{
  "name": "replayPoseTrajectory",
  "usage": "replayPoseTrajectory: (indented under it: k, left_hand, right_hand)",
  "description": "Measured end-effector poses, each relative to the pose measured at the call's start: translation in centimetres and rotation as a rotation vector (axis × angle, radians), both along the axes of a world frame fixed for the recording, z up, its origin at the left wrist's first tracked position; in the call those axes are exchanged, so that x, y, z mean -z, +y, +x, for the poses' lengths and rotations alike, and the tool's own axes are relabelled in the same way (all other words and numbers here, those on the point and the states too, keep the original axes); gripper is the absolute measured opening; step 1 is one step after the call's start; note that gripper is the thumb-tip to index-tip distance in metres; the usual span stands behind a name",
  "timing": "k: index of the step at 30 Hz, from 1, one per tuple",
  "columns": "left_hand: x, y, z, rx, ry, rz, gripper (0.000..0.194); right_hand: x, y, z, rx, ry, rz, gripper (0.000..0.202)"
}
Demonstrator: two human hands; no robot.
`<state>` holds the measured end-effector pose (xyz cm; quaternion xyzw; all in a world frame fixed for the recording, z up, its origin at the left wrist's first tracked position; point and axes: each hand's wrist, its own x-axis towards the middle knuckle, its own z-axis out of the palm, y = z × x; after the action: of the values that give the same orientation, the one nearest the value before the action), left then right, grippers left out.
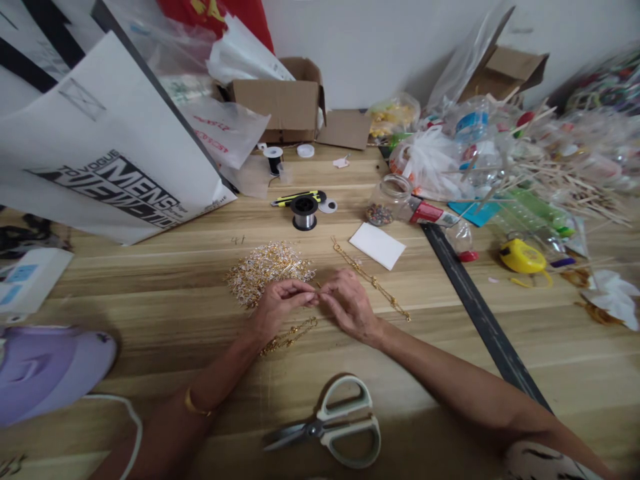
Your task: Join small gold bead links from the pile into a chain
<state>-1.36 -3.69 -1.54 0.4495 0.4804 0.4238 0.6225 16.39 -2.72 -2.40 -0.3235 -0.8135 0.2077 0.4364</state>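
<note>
My left hand (pixel 284 303) and my right hand (pixel 349 303) meet fingertip to fingertip over the wooden table. Both are closed in a pinch, and whatever small piece lies between the fingers is too tiny and covered to name. Just behind my left hand is a heap of small gold and silvery jewellery parts (pixel 265 267). A gold chain with beads (pixel 290 335) lies by my left wrist, partly hidden by it. Another gold beaded chain (pixel 374 281) stretches out beyond my right hand. Scissors with white handles (pixel 325 427) rest nearer to me, blades pointing left.
Behind the heap are a spool of silvery wire (pixel 304 215), a yellow cutter (pixel 295 198) and a black spool (pixel 273 160). A jar of beads (pixel 387 200) and a white card (pixel 377 245) lie right. A large paper bag (pixel 115 147) stands left; bottles and a yellow tape measure (pixel 523 257) crowd the right.
</note>
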Motion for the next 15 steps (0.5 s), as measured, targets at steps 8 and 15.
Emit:
replayPoseTrajectory:
  k: [8, 15]
  left_hand:
    - [-0.29, 0.01, 0.13, -0.012, 0.017, 0.009, 0.014]
    - [-0.28, 0.06, 0.13, -0.021, 0.011, 0.008, 0.012]
  right_hand:
    - [-0.06, 0.03, -0.05, 0.001, -0.009, -0.016, 0.007]
    - [0.03, -0.02, 0.01, 0.007, -0.001, -0.004, 0.005]
